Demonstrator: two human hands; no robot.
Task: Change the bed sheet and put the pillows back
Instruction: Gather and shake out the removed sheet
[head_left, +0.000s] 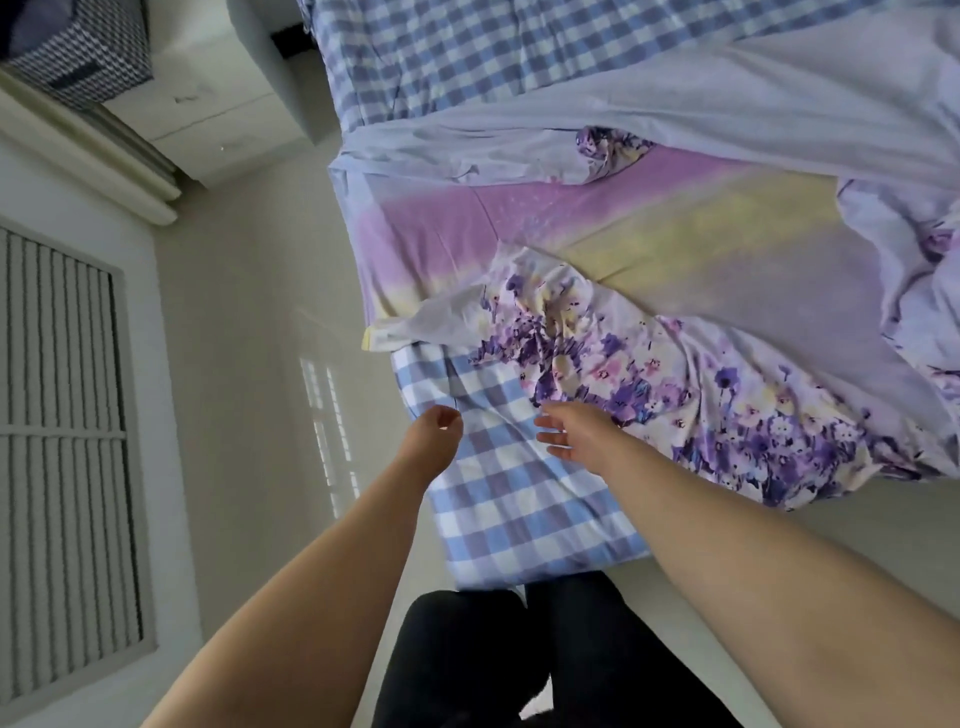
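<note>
The bed (519, 519) carries a check sheet (498, 499); the left hand (436, 426) pinches its left edge. The right hand (571, 431) hovers released, nearer the floral sheet (675, 384) just beyond.

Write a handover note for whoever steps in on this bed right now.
Left hand: pinching the edge of the checked sheet at the near corner.
Right hand: open, over the checked sheet beside the floral sheet.
Done: floral sheet is bunched loosely across the middle of the bed, not spread.
Left: which sheet goes on is unclear; smooth and tuck it, return pillows, none in view.
</note>
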